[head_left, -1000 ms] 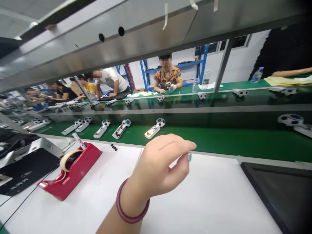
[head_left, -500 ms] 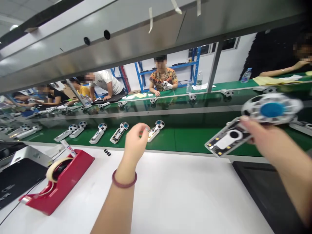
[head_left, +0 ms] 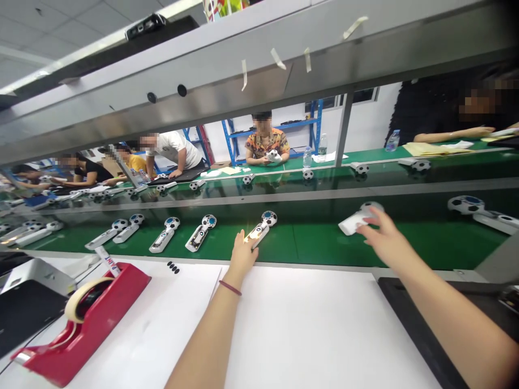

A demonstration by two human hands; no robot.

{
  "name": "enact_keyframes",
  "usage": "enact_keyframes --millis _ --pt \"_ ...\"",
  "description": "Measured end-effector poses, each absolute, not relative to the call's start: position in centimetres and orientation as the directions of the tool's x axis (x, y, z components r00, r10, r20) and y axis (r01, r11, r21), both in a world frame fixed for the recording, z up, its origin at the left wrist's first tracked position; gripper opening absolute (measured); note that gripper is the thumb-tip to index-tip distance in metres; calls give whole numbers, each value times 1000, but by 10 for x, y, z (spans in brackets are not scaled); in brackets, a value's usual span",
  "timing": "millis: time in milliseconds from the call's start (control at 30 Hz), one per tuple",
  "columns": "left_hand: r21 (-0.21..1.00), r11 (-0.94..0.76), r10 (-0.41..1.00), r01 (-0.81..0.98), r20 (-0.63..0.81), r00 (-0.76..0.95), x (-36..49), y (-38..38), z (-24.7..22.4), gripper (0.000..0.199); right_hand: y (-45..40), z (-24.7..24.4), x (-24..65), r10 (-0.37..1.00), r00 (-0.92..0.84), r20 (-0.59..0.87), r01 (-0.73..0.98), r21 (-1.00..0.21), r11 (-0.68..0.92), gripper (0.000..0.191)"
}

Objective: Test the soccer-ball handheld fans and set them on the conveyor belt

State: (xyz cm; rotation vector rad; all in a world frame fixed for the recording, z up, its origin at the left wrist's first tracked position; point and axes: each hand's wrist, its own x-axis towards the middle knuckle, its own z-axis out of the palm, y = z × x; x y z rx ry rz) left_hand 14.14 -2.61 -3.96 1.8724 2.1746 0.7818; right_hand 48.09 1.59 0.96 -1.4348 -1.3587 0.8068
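White unit (head_left: pixel 349 223) is lying on the green belt (head_left: pixel 316 248), right hand (head_left: pixel 377 233) splaying open at its ball end. Left hand (head_left: pixel 244 255) is spreading open fingers by the lit unit (head_left: pixel 263 227), exact contact staying unclear.

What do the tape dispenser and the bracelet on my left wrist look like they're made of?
Dispenser: probably molded plastic, given its glossy red, smoothly curved body. Bracelet: dark red, maybe cord or rubber; too small to tell.

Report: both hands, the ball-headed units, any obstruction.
Left hand at lit unit on green belt, grip unclear. Right hand open at blurred white unit. Nothing seen blocking either.
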Motion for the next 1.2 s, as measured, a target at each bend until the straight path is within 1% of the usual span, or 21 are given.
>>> enact_keyframes --millis 67,133,167,233,300,367,400,467,533,567,600,633,667,700,767,800,867,933,1000,1100,1200 --pt "520 99 952 848 197 -233 145 -16 -37 63 5 15 462 997 69 37 286 -958 16 65" --pt "556 129 949 821 171 -265 149 -6 -31 75 -9 17 444 995 -52 -91 168 -982 -81 65" --pt "573 145 947 807 157 -282 151 -3 -26 75 -16 17 436 982 -118 -147 86 -987 -138 68" --pt "602 166 940 781 142 -309 161 -2 -15 65 -28 15 425 934 -265 -240 -94 -958 -273 76" --pt "626 147 938 766 157 -309 181 -11 -4 53 -37 12 417 868 -386 -314 -253 -868 -427 84" --pt "636 81 944 768 199 -264 211 -32 4 46 -40 9 412 829 -431 -355 -376 -765 -523 81" --pt "632 31 948 775 227 -222 228 -45 6 46 -40 8 410 829 -428 -359 -433 -724 -537 74" --pt "605 -105 955 789 281 -89 259 -72 7 49 -37 5 410 858 -368 -359 -538 -671 -511 51" --pt "494 -380 914 782 332 234 274 -90 6 55 -32 3 412 875 -258 -410 -590 -650 -479 29" --pt "441 -477 873 760 340 351 272 -93 7 56 -30 1 414 871 -213 -443 -598 -646 -475 22" --pt "406 -512 854 757 336 397 263 -91 10 55 -27 -1 415 863 -176 -474 -601 -642 -475 19" --pt "391 -479 869 786 339 361 247 -85 13 53 -25 -3 416 855 -149 -496 -607 -637 -475 18" --pt "394 -349 916 850 337 219 225 -76 18 49 -23 -4 417 851 -141 -506 -616 -628 -476 17" --pt "436 -121 950 892 311 -22 198 -65 24 45 -23 -6 418 851 -140 -507 -627 -620 -472 17" --pt "488 122 927 864 254 -275 138 -43 36 43 -23 -7 418 853 -141 -502 -643 -608 -465 15" --pt "514 227 907 827 197 -372 109 -35 40 40 -23 -8 418 856 -145 -496 -644 -609 -463 15" --pt "561 414 856 717 28 -516 62 -24 42 32 -24 -9 418 861 -153 -486 -633 -621 -463 14" --pt "594 534 806 602 -141 -575 32 -20 35 29 -23 -10 419 863 -149 -483 -620 -634 -462 12" --pt "621 593 770 513 -250 -587 19 -16 23 28 -21 -13 421 859 -140 -493 -611 -639 -467 11" --pt "678 608 746 413 -310 -590 14 -9 6 28 -16 -16 424 857 -125 -501 -614 -639 -463 10" --pt "767 568 747 297 -330 -577 15 -4 -1 27 -13 -17 426 863 -106 -494 -632 -637 -441 10"
